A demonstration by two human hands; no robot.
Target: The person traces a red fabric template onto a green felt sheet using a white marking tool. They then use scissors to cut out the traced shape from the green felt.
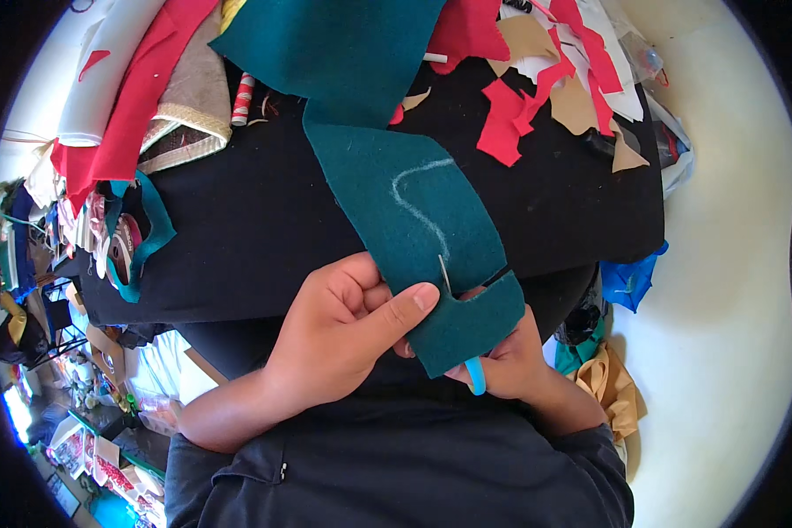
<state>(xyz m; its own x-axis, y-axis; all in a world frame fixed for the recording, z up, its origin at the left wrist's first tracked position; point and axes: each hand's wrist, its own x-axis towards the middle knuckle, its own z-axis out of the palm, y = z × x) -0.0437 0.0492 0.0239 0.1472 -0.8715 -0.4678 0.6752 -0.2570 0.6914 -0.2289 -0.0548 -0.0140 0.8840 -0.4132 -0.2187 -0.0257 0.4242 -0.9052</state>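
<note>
A strip of dark green felt [412, 191] runs toward me from a larger sheet at the far side of the table. My left hand [350, 323] pinches its left edge, thumb on top. A curved white chalk line [402, 198] is drawn on the felt. My right hand [518, 360], partly hidden beneath the felt, holds scissors by a light-blue handle [476, 376]. One scissor blade [443, 274] pokes up through the felt near the lower end of the line. A cut runs from the right edge to the blade.
Red and tan felt scraps [501, 125] lie at the far right of the black-covered table [237, 244]. Rolled white material [105, 72] and red felt [152, 86] lie at the far left. A ribbon spool [124, 244] sits by the left edge.
</note>
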